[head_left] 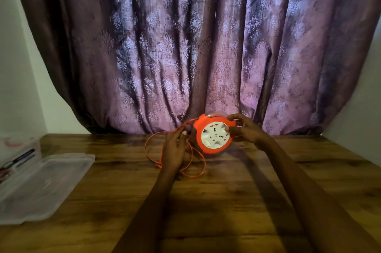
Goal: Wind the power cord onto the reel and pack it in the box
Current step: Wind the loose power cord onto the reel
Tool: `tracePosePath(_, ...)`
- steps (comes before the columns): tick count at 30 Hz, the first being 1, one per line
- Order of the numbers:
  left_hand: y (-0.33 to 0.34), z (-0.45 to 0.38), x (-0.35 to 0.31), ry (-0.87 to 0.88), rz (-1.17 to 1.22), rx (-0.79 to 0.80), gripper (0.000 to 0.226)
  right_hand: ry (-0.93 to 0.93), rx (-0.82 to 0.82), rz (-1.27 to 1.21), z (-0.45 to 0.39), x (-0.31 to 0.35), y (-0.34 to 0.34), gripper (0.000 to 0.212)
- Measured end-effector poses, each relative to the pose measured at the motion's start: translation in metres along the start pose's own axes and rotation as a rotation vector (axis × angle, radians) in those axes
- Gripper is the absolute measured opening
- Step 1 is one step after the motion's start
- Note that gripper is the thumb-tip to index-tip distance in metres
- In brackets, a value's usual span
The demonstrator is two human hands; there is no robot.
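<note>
Wood-grain table (226, 201), round orange reel (213, 133)

Dim, soft focus, wide-angle edge distortion

A dark wooden desk (237, 201) carries the things. Loose loops of orange power cord (198, 162) lie on it near the far edge, and a clear plastic lid (41, 186) rests flat at its left side, just beside a clear box (18, 149).

Both arms outstretched — left hand (175, 147), right hand (246, 129) curled.
</note>
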State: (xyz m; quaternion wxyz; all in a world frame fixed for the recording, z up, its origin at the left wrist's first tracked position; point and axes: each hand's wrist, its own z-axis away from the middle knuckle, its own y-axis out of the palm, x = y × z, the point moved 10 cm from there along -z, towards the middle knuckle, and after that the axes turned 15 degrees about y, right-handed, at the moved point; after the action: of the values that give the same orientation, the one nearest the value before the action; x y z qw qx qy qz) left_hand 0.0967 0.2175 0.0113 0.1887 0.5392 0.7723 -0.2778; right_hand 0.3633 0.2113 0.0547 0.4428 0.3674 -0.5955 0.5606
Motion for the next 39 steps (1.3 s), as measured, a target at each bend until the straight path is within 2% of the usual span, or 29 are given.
tracePosePath(3, -0.013, 0.002, 0.001, -0.016, -0.464, 0.037, 0.046, -0.058, -0.019, 0.034, 0.005, 0.004, -0.008, 0.040)
tracePosePath(6, -0.015, 0.005, 0.004, -0.008, -0.689, 0.126, 0.055, -0.105, -0.059, 0.036, 0.009, 0.008, -0.016, 0.039)
tracePosePath(9, -0.015, 0.011, 0.017, -0.027, -0.722, 0.216, 0.057, -0.123, -0.124, 0.020, 0.008, 0.009, -0.022, 0.039)
tracePosePath(12, -0.010, 0.013, 0.037, -0.056, -0.722, 0.382, 0.061, -0.156, -0.241, 0.104, 0.005, 0.011, -0.025, 0.038)
tracePosePath(14, -0.004, 0.017, 0.050, -0.097, -0.625, 0.540, 0.056, -0.169, -0.304, 0.139, 0.004, 0.011, -0.023, 0.037)
tracePosePath(16, 0.007, 0.030, 0.059, -0.138, -0.510, 0.776, 0.059, -0.167, -0.363, 0.169, 0.003, 0.007, -0.021, 0.037)
tracePosePath(18, 0.011, 0.042, 0.065, -0.161, -0.545, 0.950, 0.073, -0.145, -0.406, 0.219, 0.001, 0.001, -0.017, 0.039)
tracePosePath(19, 0.009, 0.043, 0.066, -0.157, -0.590, 0.976, 0.071, -0.132, -0.418, 0.234, 0.000, -0.001, -0.015, 0.041)
tracePosePath(20, 0.004, 0.040, 0.068, -0.160, -0.615, 0.948, 0.062, -0.123, -0.427, 0.235, -0.001, -0.004, -0.013, 0.042)
tracePosePath(22, -0.014, 0.030, 0.070, -0.173, -0.670, 0.781, 0.042, -0.109, -0.452, 0.219, -0.001, -0.008, -0.012, 0.045)
tracePosePath(24, -0.035, 0.024, 0.071, -0.184, -0.735, 0.618, 0.037, -0.098, -0.460, 0.198, -0.003, -0.013, -0.009, 0.044)
tracePosePath(26, -0.037, 0.022, 0.070, -0.166, -0.724, 0.555, 0.036, -0.095, -0.447, 0.187, -0.005, -0.017, -0.004, 0.042)
tracePosePath(28, -0.028, 0.017, 0.056, -0.065, -0.756, 0.533, 0.034, -0.095, -0.445, 0.182, -0.006, -0.018, -0.001, 0.041)
tracePosePath(31, -0.014, 0.003, 0.013, 0.122, -0.753, 0.334, 0.031, -0.074, -0.439, 0.115, -0.009, -0.022, 0.002, 0.041)
tracePosePath(33, -0.011, 0.000, -0.001, 0.106, -0.634, 0.208, 0.032, -0.052, -0.413, 0.020, -0.011, -0.025, 0.003, 0.040)
tracePosePath(35, -0.008, 0.004, -0.006, 0.074, -0.639, 0.164, 0.033, -0.037, -0.400, -0.055, -0.012, -0.026, 0.003, 0.040)
tracePosePath(37, -0.002, 0.007, -0.020, 0.192, -0.656, 0.115, 0.026, -0.028, -0.398, -0.120, -0.012, -0.027, 0.002, 0.039)
tracePosePath(39, 0.005, 0.010, -0.043, 0.361, -0.559, 0.063, 0.018, -0.010, -0.399, -0.167, -0.012, -0.028, 0.000, 0.038)
